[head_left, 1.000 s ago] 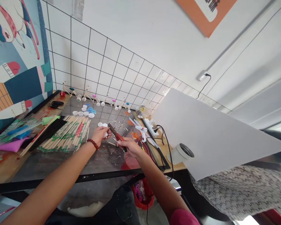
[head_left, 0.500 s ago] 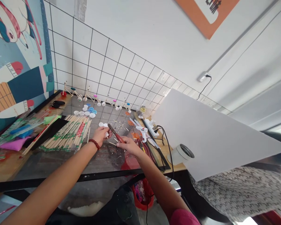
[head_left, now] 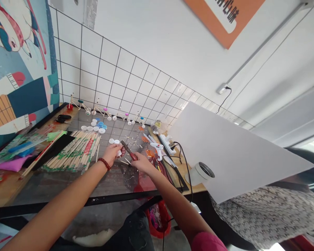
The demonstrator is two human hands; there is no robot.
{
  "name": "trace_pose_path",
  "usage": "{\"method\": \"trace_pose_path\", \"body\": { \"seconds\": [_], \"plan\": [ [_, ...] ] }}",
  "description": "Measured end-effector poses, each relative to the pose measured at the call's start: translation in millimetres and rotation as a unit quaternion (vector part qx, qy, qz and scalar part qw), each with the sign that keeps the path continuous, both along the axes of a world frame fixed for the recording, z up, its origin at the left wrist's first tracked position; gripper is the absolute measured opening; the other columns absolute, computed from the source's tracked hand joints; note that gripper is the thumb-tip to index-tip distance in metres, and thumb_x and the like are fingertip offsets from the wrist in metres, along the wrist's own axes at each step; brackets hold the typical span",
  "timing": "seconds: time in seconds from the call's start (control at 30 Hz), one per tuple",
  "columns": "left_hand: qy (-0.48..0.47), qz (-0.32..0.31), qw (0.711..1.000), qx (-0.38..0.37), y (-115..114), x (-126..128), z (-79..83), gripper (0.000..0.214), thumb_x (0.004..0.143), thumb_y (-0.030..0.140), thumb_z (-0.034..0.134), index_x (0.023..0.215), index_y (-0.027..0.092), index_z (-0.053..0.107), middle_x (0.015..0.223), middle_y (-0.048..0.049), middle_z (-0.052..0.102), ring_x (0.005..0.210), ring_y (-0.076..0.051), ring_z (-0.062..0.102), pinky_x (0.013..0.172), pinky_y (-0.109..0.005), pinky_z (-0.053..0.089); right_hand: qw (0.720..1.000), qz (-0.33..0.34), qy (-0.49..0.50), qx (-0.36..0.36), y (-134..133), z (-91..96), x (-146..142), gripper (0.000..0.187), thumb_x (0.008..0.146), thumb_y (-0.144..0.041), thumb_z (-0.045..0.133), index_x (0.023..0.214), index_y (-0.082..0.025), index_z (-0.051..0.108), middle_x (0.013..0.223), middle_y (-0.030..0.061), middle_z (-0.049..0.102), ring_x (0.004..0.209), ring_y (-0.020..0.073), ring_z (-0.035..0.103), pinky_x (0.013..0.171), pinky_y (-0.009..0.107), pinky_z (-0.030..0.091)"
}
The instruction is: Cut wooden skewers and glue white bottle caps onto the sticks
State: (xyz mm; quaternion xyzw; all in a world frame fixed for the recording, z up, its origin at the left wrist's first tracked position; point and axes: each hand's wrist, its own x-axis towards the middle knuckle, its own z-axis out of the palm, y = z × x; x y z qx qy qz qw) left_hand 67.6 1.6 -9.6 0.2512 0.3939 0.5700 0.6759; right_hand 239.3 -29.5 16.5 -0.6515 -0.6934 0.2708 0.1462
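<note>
My left hand [head_left: 112, 154], with a red bead bracelet at its wrist, is closed on a small white bottle cap [head_left: 119, 153] above the glass tabletop. My right hand [head_left: 141, 162] is wrapped round the handle of red-handled pliers [head_left: 129, 151]. Their dark metal head points up and left, close by the left fingertips and the cap; whether they touch I cannot tell. Just beyond the left hand lie two white caps [head_left: 111, 141]. Cut pieces of stick [head_left: 125, 161] are scattered under the hands.
Bundled wooden chopsticks [head_left: 73, 150] lie to the left. White and blue caps [head_left: 101, 124] sit behind them, with small stick-and-cap models [head_left: 115, 117] along the wire grid. A white glue gun [head_left: 157, 148], cables, a power strip [head_left: 167, 143] and a white pot [head_left: 197, 173] are at the right.
The view has tilted slightly, so the scene sits a little lower and left. Both hands keep hold of the cap and the pliers, with hardly any shift between them.
</note>
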Motion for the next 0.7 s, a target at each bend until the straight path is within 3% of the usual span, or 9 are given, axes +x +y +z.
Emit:
{"method": "trace_pose_path", "body": {
  "seconds": [0.1, 0.23, 0.37, 0.53, 0.7],
  "plan": [
    [-0.002, -0.001, 1.000, 0.004, 0, 0, -0.1, 0.017, 0.067, 0.017, 0.079, 0.070, 0.012, 0.063, 0.060, -0.0042, 0.067, 0.052, -0.014, 0.063, 0.050, -0.025, 0.053, 0.999, 0.015, -0.050, 0.009, -4, 5.6, -4, 0.028, 0.073, -0.015, 0.057, 0.099, -0.021, 0.059, 0.075, -0.0012, 0.061, 0.073, 0.0179, 0.057, 0.065, 0.025, 0.037],
    [-0.002, -0.003, 1.000, 0.001, 2, -1, -2.8, 0.017, 0.066, 0.018, 0.080, 0.070, 0.012, 0.064, 0.061, -0.0043, 0.067, 0.052, -0.014, 0.063, 0.051, -0.026, 0.054, 0.999, 0.033, -0.036, -0.008, -6, 4.1, -4, 0.022, 0.076, -0.015, 0.056, 0.097, -0.022, 0.055, 0.066, -0.0032, 0.058, 0.066, 0.0170, 0.055, 0.063, 0.025, 0.035],
    [0.005, -0.002, 1.000, -0.004, 4, -1, -6.6, 0.020, 0.063, 0.018, 0.082, 0.067, 0.011, 0.064, 0.059, -0.0049, 0.067, 0.050, -0.014, 0.063, 0.051, -0.026, 0.054, 0.997, 0.037, -0.051, 0.034, -6, -3.3, -2, 0.015, 0.081, -0.026, 0.059, 0.095, -0.021, 0.056, 0.078, -0.0004, 0.062, 0.074, 0.0183, 0.057, 0.067, 0.026, 0.037],
    [0.003, -0.009, 1.000, 0.007, 4, -1, -9.1, 0.022, 0.063, 0.021, 0.084, 0.066, 0.011, 0.064, 0.059, -0.0050, 0.067, 0.051, -0.014, 0.063, 0.053, -0.026, 0.054, 0.997, 0.026, -0.060, 0.036, -7, -8.5, -4, 0.021, 0.086, -0.037, 0.061, 0.096, -0.019, 0.061, 0.089, 0.0041, 0.066, 0.085, 0.0207, 0.060, 0.073, 0.027, 0.039],
    [-0.002, -0.017, 1.000, 0.026, 4, -3, -7.1, 0.028, 0.057, 0.026, 0.088, 0.067, 0.011, 0.066, 0.063, -0.0052, 0.069, 0.055, -0.013, 0.063, 0.056, -0.025, 0.053, 0.997, 0.009, -0.068, 0.033, -8, -8.2, -7, 0.017, 0.087, -0.033, 0.057, 0.095, -0.018, 0.061, 0.089, 0.0048, 0.066, 0.085, 0.0209, 0.060, 0.074, 0.027, 0.039]
  ]
}}
